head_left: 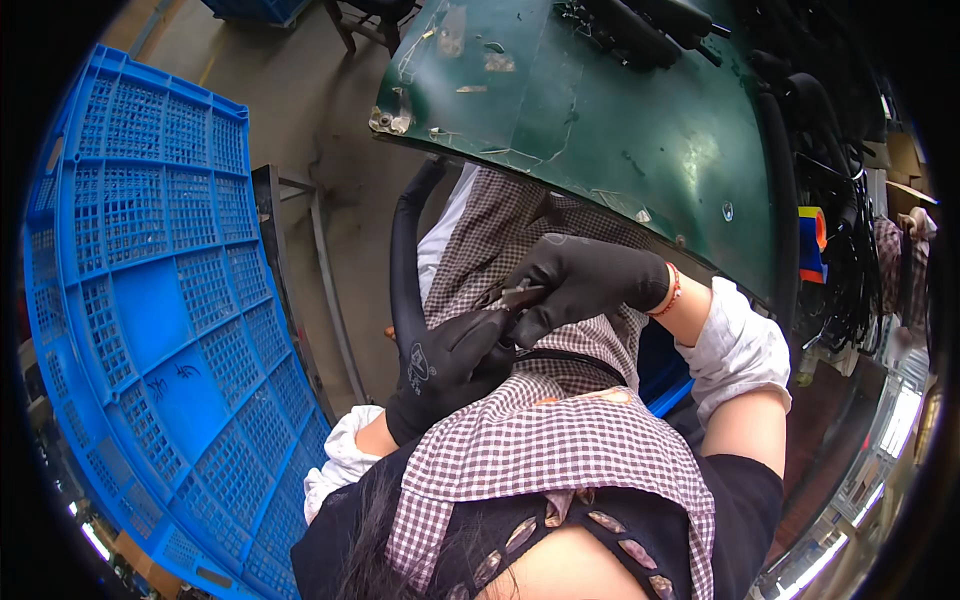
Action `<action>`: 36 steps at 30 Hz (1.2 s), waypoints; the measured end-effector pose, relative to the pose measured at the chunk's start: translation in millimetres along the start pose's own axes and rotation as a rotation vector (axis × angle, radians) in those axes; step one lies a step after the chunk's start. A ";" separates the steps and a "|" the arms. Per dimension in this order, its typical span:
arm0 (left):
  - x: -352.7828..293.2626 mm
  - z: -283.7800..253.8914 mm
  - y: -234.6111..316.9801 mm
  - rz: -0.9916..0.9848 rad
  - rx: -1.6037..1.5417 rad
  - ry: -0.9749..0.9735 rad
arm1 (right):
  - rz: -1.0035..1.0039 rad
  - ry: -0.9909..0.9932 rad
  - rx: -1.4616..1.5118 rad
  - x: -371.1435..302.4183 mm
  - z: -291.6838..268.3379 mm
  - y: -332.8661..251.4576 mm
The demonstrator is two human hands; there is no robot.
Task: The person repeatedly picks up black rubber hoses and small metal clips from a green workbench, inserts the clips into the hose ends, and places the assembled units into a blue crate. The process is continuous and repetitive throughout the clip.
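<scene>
My left hand [452, 368], in a black glove with a pale print on its back, is closed in front of my lap. A long, curved black tube-like piece [407, 240] runs from this hand up toward the table edge. My right hand [590, 285], also black-gloved, meets the left one with its thumb and fingers bent in a pinch. A small greyish bit [522, 296] shows at its fingertips; I cannot make out what it is. The fingers hide the near end of the black piece. Under both hands lies my checked apron [560, 430].
A green-topped table [600, 120] with a worn edge stands ahead. Several black padded pieces [635, 30] lie on its far side. Tall blue plastic crates [160, 300] rise at my left beside a metal frame [325, 270]. Black cords [850, 250] hang at the right.
</scene>
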State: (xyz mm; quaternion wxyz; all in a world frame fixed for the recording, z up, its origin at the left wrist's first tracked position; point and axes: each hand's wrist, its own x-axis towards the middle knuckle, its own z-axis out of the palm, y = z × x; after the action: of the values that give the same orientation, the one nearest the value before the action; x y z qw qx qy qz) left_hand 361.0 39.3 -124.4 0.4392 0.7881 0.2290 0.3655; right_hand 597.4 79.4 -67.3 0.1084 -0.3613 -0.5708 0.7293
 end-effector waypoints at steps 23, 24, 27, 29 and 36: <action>-7.4 8.6 -2.5 -0.106 -0.214 0.000 | -0.100 0.136 -0.961 -48.8 -3.3 -36.2; -11.4 10.4 -4.7 -0.126 -0.261 -0.013 | -0.099 0.110 -0.997 -47.6 -3.1 -41.8; -9.0 16.8 -5.7 -0.029 -0.266 -0.069 | -0.091 0.072 -1.019 -41.4 9.8 -45.3; -14.7 16.7 -3.7 -0.065 -0.339 -0.025 | -0.060 0.083 -1.019 -40.1 13.0 -47.2; -4.4 -23.2 28.3 -0.334 0.085 0.161 | 0.053 0.424 -0.722 -73.7 -34.9 -63.4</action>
State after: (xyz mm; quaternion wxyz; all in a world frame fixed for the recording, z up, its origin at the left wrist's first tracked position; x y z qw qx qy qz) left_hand 341.3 34.1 -93.7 0.4401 0.7253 0.4063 0.3394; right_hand 656.7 84.3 17.1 0.0713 -0.5328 -0.7454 0.3943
